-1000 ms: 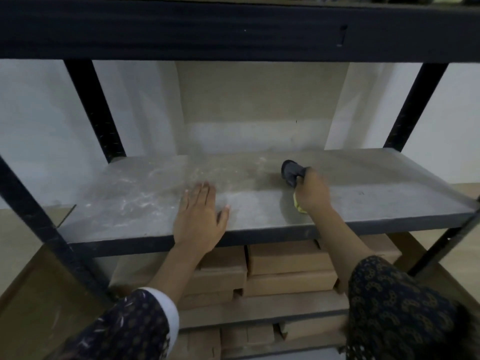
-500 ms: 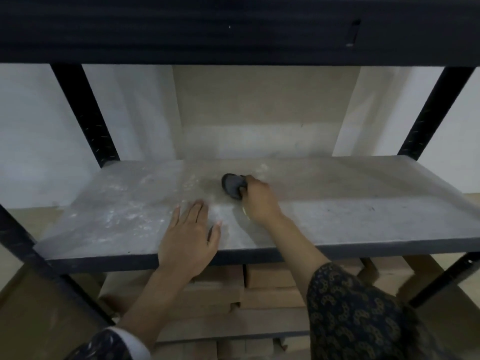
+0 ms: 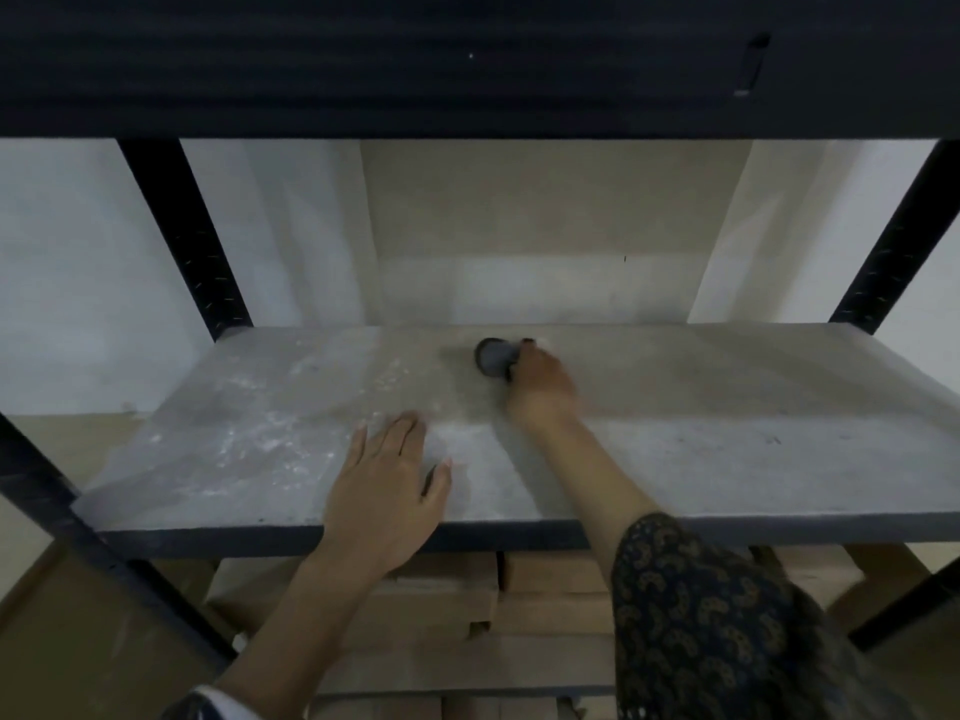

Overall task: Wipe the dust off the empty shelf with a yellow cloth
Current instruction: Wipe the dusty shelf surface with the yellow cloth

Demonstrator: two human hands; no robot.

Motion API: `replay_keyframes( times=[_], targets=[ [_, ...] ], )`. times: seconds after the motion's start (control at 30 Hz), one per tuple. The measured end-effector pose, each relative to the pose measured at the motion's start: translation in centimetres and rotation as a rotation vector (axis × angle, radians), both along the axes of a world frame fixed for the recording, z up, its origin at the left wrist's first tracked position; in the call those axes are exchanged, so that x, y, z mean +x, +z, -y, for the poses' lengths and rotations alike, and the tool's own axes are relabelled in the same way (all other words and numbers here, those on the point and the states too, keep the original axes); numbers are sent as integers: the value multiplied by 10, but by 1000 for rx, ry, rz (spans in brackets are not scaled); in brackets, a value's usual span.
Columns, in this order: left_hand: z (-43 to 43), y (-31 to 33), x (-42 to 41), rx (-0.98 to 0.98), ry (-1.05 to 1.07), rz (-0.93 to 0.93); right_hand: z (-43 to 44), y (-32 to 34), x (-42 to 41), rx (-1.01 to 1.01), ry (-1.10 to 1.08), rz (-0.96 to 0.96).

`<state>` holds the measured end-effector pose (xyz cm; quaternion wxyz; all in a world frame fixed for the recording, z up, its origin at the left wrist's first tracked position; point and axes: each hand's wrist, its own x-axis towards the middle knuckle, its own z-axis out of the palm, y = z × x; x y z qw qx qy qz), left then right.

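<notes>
The empty grey shelf board [image 3: 727,433] is streaked with white dust, thickest on its left half [image 3: 249,439]. My right hand [image 3: 543,392] is in a fist near the back middle of the board and presses a bunched cloth [image 3: 492,357] onto it. The end of the cloth that sticks out to the left looks dark grey, and no yellow shows now. My left hand [image 3: 384,491] lies flat, palm down and fingers apart, on the front edge of the board, holding nothing.
Black metal uprights [image 3: 187,236] [image 3: 893,236] stand at the back corners and a dark beam [image 3: 467,65] crosses overhead. Brown cardboard boxes [image 3: 550,589] are stacked on the lower shelf. A pale wall closes the back.
My right hand has swept the cloth leftward from the right-middle of the board to its centre, then a little toward the back. My left hand stays planted on the front edge.
</notes>
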<state>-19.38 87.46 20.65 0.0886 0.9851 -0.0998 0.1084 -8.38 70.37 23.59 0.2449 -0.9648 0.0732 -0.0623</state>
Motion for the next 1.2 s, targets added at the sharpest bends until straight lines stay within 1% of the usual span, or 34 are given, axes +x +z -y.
replay_keyframes(
  times=[0.07, 0.1, 0.13, 0.27, 0.37, 0.43, 0.6, 0.67, 0.73, 0.83, 0.9, 0.97, 1.07, 1.2],
  targets=[
    [2, 8, 8, -31, 20, 13, -10, 5, -6, 48, 131, -7],
    [5, 11, 14, -42, 28, 25, -5, 10, -7, 81, 141, -3],
    [7, 14, 19, -50, 30, 24, 5, 14, -7, 102, 107, 16],
    [14, 11, 28, -47, 29, -47, 74, 18, 8, 104, -213, 113],
    [16, 9, 27, -53, 39, -25, 96, 7, 17, 52, -277, 57],
    [17, 9, 28, -53, 38, -26, 82, 0, 21, 16, -237, 59],
    [17, 6, 30, -73, 46, -14, 5, 2, 17, 40, 115, 66],
    [15, 6, 31, -79, 46, -11, 0, 5, 14, 77, 190, 39],
    [16, 6, 30, -80, 38, -6, 21, 11, 14, 105, 129, 78],
    [16, 6, 28, -98, 30, 2, 80, 14, 25, 132, -137, 178],
    [17, 6, 29, -109, 29, -1, 110, 9, 30, 104, -259, 151],
    [18, 5, 29, -116, 29, 2, 118, 2, 39, 66, -282, 108],
    [17, 4, 30, -123, 28, 10, 91, -1, 56, 70, -206, 86],
    [16, 4, 31, -124, 33, 17, 21, -1, 55, 84, 55, 99]
  ],
)
